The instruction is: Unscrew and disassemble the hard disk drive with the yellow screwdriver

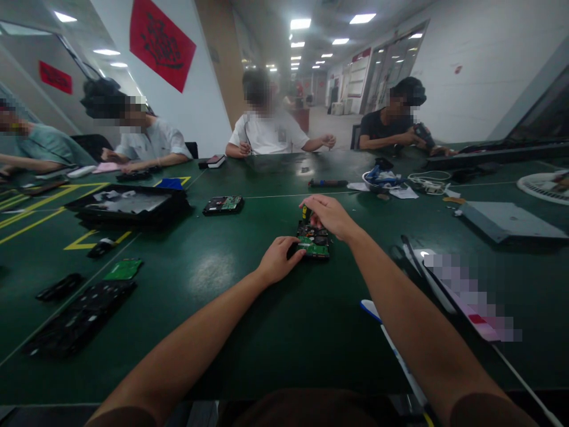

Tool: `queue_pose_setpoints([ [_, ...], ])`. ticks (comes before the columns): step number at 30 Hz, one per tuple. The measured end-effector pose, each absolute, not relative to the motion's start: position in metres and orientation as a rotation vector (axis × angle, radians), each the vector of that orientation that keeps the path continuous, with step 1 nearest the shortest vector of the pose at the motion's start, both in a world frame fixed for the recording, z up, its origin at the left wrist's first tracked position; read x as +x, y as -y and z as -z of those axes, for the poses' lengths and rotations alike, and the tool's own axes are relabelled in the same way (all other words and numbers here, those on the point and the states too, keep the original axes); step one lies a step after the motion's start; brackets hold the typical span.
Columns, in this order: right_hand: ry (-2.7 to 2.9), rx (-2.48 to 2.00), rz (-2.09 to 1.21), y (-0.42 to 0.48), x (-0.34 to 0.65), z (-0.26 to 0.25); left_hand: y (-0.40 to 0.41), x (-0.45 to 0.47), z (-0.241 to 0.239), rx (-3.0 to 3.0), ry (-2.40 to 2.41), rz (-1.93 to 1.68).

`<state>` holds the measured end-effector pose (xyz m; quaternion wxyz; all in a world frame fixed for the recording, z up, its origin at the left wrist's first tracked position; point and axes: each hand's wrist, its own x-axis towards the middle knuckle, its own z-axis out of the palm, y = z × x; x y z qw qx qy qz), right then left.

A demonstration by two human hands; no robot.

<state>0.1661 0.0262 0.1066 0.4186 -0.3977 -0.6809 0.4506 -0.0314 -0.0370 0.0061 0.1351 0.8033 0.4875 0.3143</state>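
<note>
A hard drive (313,249) lies on the green table, its green circuit board facing up. My left hand (281,260) is closed on its near left edge, with fingers and thumb on the board. Over the far end of the drive, my right hand (326,213) holds a screwdriver (305,214) with a yellow and black handle upright. Its tip meets the far part of the drive, but the fingers and the dark parts there hide the exact spot.
Another hard drive (223,205) lies further back. To the left are a black tray (128,204), a green circuit board (124,269) and a black plastic part (80,317). At right are a grey metal box (511,222) and a bowl (377,181). Several people sit across the table.
</note>
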Motion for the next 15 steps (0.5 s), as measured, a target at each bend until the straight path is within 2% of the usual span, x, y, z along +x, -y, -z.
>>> queue_pose_setpoints([
  [10, 1.666, -0.962, -1.131, -0.0256, 0.1640, -0.1081, 0.0374, -0.0307, -0.0074, 2.339, -1.403, -0.905],
  [15, 1.745, -0.987, -1.003, -0.0252, 0.1665, -0.1087, 0.0378, -0.0304, -0.0083, 2.340, -1.405, -0.904],
])
